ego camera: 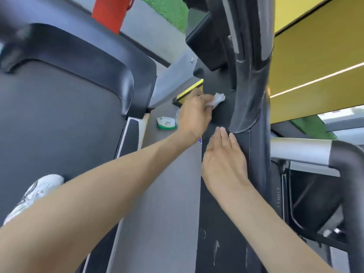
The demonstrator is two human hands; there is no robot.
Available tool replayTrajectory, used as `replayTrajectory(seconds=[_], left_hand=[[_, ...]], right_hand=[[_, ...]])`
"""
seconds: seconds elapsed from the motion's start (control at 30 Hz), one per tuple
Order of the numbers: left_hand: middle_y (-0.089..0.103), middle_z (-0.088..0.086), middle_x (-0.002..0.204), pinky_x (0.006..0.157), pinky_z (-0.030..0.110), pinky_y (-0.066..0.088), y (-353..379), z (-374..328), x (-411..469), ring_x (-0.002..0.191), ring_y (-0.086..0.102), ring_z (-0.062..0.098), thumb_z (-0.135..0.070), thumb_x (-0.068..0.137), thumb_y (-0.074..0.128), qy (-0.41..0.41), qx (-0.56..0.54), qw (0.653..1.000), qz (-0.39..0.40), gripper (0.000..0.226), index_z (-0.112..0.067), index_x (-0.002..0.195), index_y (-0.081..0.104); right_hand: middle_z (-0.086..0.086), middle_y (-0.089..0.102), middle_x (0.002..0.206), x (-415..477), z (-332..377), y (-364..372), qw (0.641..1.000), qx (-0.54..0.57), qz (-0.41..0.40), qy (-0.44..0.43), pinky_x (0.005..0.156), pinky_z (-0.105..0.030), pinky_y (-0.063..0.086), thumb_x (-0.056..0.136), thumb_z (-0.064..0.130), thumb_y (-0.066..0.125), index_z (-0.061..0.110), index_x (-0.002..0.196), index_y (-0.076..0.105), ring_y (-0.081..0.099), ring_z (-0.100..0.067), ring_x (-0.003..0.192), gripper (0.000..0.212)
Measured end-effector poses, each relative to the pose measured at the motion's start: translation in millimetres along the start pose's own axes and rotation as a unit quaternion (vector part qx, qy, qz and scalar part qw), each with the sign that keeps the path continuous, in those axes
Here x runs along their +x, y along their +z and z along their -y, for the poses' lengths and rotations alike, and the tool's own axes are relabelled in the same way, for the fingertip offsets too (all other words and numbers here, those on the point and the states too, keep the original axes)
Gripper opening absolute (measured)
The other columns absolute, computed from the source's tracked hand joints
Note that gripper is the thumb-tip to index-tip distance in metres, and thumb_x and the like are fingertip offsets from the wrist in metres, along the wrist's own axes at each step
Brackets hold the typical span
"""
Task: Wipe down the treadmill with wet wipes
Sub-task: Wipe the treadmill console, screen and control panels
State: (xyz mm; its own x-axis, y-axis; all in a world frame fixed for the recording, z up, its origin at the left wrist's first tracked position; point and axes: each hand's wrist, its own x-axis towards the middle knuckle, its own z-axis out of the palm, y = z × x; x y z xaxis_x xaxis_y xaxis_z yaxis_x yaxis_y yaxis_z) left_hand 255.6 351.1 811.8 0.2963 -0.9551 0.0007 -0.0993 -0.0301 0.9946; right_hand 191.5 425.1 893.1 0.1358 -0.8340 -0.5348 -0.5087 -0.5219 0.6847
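Note:
My left hand (194, 113) grips a crumpled white wet wipe (216, 99) and presses it against the dark panel beside the treadmill's black upright post (250, 79). My right hand (224, 156) lies flat with straight fingers against the lower part of that post, just below the left hand. The treadmill's belt (59, 123) and black motor cover (82, 54) fill the left of the view. A green-and-white pack of wet wipes (166, 123) lies on the grey floor beyond my left hand.
My white shoe (33, 196) stands on the belt at lower left. A grey and black handrail (315, 150) crosses at right. A red object (112, 12) hangs at top. A yellow wall (315, 56) is at right.

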Motion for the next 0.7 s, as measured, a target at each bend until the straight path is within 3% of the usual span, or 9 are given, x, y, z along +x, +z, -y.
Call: replayTrajectory(seconds=[0.07, 0.17, 0.3, 0.37, 0.43, 0.53, 0.6, 0.63, 0.7], left_hand=[[0.044, -0.007, 0.082, 0.072, 0.023, 0.038, 6, 5, -11, 0.078, 0.047, 0.014, 0.000, 0.091, 0.057, -0.033, -0.123, 0.990, 0.054, 0.014, -0.012, 0.084, 0.061], [0.033, 0.000, 0.070, 0.064, 0.024, 0.026, 3, 6, -24, 0.066, 0.031, 0.011, -0.003, 0.089, 0.060, -0.085, -0.215, 0.968, 0.095, 0.028, -0.014, 0.072, 0.040], [0.031, 0.000, 0.066, 0.065, 0.031, 0.024, 3, -7, 16, 0.067, 0.027, 0.016, -0.011, 0.078, 0.062, -0.151, -0.283, 0.947, 0.027, 0.028, -0.016, 0.066, 0.037], [0.032, -0.001, 0.065, 0.062, 0.027, 0.028, -2, -9, 30, 0.064, 0.030, 0.013, -0.010, 0.080, 0.061, -0.170, -0.279, 0.944, 0.037, 0.029, -0.015, 0.066, 0.036], [0.030, 0.000, 0.066, 0.053, 0.019, 0.027, 0, -6, 23, 0.059, 0.028, 0.009, -0.001, 0.089, 0.056, -0.132, -0.215, 0.966, 0.050, 0.031, -0.013, 0.068, 0.035], [0.029, 0.002, 0.070, 0.057, 0.022, 0.024, 6, 4, 6, 0.064, 0.026, 0.010, -0.002, 0.092, 0.053, -0.057, -0.171, 0.981, 0.069, 0.028, -0.012, 0.072, 0.036], [0.032, 0.001, 0.072, 0.062, 0.026, 0.024, 4, 3, 21, 0.068, 0.029, 0.013, -0.003, 0.089, 0.055, -0.108, -0.197, 0.973, 0.054, 0.029, -0.015, 0.069, 0.037], [0.035, 0.001, 0.074, 0.065, 0.027, 0.024, -1, -1, 28, 0.070, 0.030, 0.015, -0.003, 0.087, 0.054, -0.117, -0.188, 0.974, 0.047, 0.030, -0.019, 0.067, 0.038], [0.034, 0.003, 0.073, 0.062, 0.027, 0.023, -2, 5, 34, 0.069, 0.029, 0.015, -0.002, 0.086, 0.054, -0.090, -0.144, 0.984, 0.046, 0.030, -0.018, 0.067, 0.038]], right_hand=[[-0.030, -0.005, 0.154, 2, 0, 2, 1.000, -0.005, -0.002, -0.003, 0.118, -0.044, -0.003, 0.101, 0.023, 0.027, -0.010, 0.146, 0.001, -0.006, -0.038, 0.145, 0.062], [-0.029, -0.008, 0.154, 4, -4, 5, 1.000, -0.015, -0.016, -0.023, 0.117, -0.044, -0.006, 0.101, 0.024, 0.024, -0.011, 0.145, -0.004, -0.010, -0.038, 0.145, 0.062], [-0.031, -0.014, 0.152, 8, -4, 9, 0.998, -0.038, -0.041, -0.039, 0.115, -0.045, -0.010, 0.102, 0.022, 0.019, -0.013, 0.137, -0.018, -0.014, -0.040, 0.143, 0.062], [-0.032, -0.016, 0.152, 12, -2, 10, 0.998, -0.024, -0.053, -0.032, 0.115, -0.045, -0.011, 0.102, 0.022, 0.018, -0.014, 0.138, -0.018, -0.015, -0.040, 0.143, 0.062], [-0.032, -0.015, 0.152, 18, 0, 11, 0.998, -0.013, -0.061, -0.032, 0.115, -0.045, -0.011, 0.101, 0.020, 0.019, -0.015, 0.140, -0.013, -0.015, -0.040, 0.143, 0.061], [-0.033, -0.015, 0.151, 22, 0, 14, 0.997, -0.020, -0.070, -0.026, 0.112, -0.045, -0.015, 0.101, 0.019, 0.018, -0.016, 0.136, -0.018, -0.016, -0.041, 0.142, 0.062], [-0.034, -0.014, 0.150, 20, 0, 18, 0.996, -0.019, -0.086, -0.021, 0.108, -0.044, -0.018, 0.100, 0.021, 0.020, -0.016, 0.130, -0.019, -0.013, -0.042, 0.142, 0.062], [-0.035, -0.007, 0.151, 20, 1, 21, 0.995, -0.010, -0.102, -0.009, 0.109, -0.044, -0.014, 0.099, 0.023, 0.026, -0.017, 0.132, -0.013, -0.006, -0.041, 0.143, 0.064], [-0.033, 0.027, 0.147, 23, 2, 23, 0.992, -0.007, -0.129, 0.014, 0.117, -0.042, 0.011, 0.085, 0.028, 0.051, -0.016, 0.135, 0.025, 0.026, -0.038, 0.141, 0.071]])
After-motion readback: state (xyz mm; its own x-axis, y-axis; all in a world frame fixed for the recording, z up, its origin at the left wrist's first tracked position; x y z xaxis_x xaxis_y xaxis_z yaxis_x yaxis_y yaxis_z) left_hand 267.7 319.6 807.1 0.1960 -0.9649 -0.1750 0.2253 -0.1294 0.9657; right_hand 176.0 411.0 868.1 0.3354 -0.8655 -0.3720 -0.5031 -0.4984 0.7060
